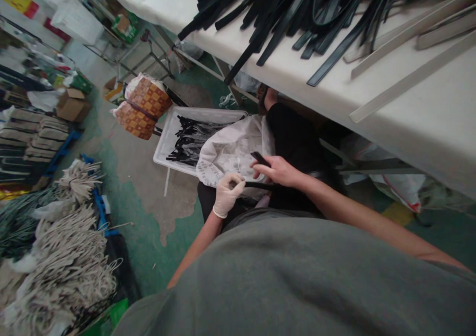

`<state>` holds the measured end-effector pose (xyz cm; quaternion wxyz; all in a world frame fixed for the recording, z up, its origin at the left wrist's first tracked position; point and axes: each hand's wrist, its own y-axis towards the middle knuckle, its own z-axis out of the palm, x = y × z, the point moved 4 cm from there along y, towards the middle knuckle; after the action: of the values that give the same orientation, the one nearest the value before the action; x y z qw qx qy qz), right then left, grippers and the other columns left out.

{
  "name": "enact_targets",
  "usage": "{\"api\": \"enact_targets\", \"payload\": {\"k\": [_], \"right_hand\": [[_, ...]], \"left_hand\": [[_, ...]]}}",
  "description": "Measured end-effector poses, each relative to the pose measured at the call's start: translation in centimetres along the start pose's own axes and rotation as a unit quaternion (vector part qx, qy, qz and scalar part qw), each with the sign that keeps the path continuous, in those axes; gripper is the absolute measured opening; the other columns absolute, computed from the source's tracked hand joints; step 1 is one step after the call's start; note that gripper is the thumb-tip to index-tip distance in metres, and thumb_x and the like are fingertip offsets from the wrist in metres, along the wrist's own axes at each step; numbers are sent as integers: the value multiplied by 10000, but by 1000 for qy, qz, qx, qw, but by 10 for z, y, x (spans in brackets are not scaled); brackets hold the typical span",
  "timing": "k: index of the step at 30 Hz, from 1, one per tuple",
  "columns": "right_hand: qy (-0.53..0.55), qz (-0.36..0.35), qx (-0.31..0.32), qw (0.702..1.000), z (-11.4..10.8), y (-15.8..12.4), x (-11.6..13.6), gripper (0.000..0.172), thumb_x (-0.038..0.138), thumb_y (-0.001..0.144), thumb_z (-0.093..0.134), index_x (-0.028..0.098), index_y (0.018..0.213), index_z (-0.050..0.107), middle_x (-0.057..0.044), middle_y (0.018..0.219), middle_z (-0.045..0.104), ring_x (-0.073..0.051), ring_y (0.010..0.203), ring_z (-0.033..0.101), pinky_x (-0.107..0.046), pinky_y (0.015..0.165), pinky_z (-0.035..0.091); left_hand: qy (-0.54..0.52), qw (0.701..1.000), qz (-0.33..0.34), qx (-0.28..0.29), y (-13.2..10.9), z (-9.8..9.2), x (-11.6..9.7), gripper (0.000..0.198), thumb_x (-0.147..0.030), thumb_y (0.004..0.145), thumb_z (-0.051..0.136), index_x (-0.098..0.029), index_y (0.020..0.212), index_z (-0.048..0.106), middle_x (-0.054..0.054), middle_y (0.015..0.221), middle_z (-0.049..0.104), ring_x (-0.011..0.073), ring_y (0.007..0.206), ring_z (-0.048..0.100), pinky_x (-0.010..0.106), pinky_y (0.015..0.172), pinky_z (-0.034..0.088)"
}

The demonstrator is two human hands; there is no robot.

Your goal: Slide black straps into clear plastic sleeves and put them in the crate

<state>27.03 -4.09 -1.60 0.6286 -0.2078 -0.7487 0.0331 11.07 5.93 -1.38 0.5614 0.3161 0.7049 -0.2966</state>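
Far left: bundles of beige cord (74, 261) heaped on the floor side, dark green cord (26, 217) beside them, a blue pallet edge (99, 202) along their right; a cardboard box (73, 105) stands farther back. Next, a chair with a brown checked cushion (143, 103), just behind a white tray (162, 140). Tray holds many thin black strips (189, 138), lying roughly crosswise. A white bag (219, 150), open at the top, overlaps the tray's right part and hides what lies there; it sits at the person's lap, directly ahead of both hands.

Left hand (226, 195): white glove, fingers curled, thumb and fingertips pinching the left part of a black strap (256, 184). Strap is low over the lap, near the bag's lower edge. Long axis runs nearly level, left to right, from the glove to below the right hand; its right end cannot be made out against dark clothing.

Right hand (278, 171): bare, gripping a black strap end (260, 158) that points up and left, away from the body. Whether both pieces are one strap: cannot tell.

Right: dark trousers (297, 133), then the white desk (439, 128), bearing black straps (275, 14) and, farther right, beige straps (405, 82), several overhanging or nearing its edge.
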Motion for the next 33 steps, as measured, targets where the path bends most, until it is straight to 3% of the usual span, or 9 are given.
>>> {"api": "enact_targets", "payload": {"k": [3,7,10,13,16,20,24,29,33], "right_hand": [[-78,-36,69,994,-6,-18,7,350,439,734,722,176,964,736,-36,826,739,-202,724,665,-251,634,450],[-124,-3,87,988,-11,-41,6,309,424,839,609,186,666,704,-46,652,698,-183,608,615,-267,581,395],[-23,-15,89,996,-11,-50,1,402,459,908,501,172,686,676,-38,677,698,-162,613,601,-259,589,401],[35,-9,74,997,-11,-48,-10,407,473,907,494,153,724,666,-31,685,685,-152,610,586,-254,589,408],[70,4,69,995,-11,-41,-18,390,470,897,507,151,719,642,-29,686,676,-144,596,575,-252,577,417],[110,23,74,991,-12,-34,-19,375,482,872,536,150,725,628,-23,669,662,-137,577,565,-249,555,424],[194,44,61,978,-16,-32,-22,396,524,828,592,141,740,648,-35,688,672,-140,590,585,-253,552,454],[294,42,-12,955,-33,-30,-26,458,586,775,643,132,817,689,-113,985,721,-118,571,589,-261,550,487],[313,62,-27,947,-40,-24,-15,448,587,740,678,145,815,695,-137,1140,701,-88,529,561,-241,510,474]], "left_hand": [[-8,1000,4,-22,22,-15,-4,191,-309,765,699,-192,673,580,34,795,637,168,821,605,309,813,474],[-60,996,-51,-35,62,-23,16,266,-414,708,756,-191,685,614,30,798,656,172,833,624,315,847,495],[-122,971,-208,-7,91,-4,53,397,-544,686,753,-167,772,660,55,803,684,186,786,658,324,795,530],[-174,910,-375,-4,111,26,90,472,-587,723,717,-151,894,660,119,888,706,212,807,683,321,738,547],[-205,870,-447,-42,127,50,113,412,-555,806,650,-170,949,627,126,964,699,201,883,685,284,735,543],[-228,874,-419,-93,143,62,124,291,-425,855,623,-180,1011,606,83,1001,674,155,922,671,241,783,518],[-249,881,-383,-127,140,55,122,259,-363,817,659,-200,1012,611,41,914,661,155,928,669,255,824,510],[-267,903,-313,-121,97,22,89,287,-398,690,766,-180,815,629,-1,738,638,159,775,670,309,808,519],[-185,952,-232,-72,48,-4,43,394,-418,616,820,-160,890,702,1,738,662,129,679,611,263,699,498]]}}
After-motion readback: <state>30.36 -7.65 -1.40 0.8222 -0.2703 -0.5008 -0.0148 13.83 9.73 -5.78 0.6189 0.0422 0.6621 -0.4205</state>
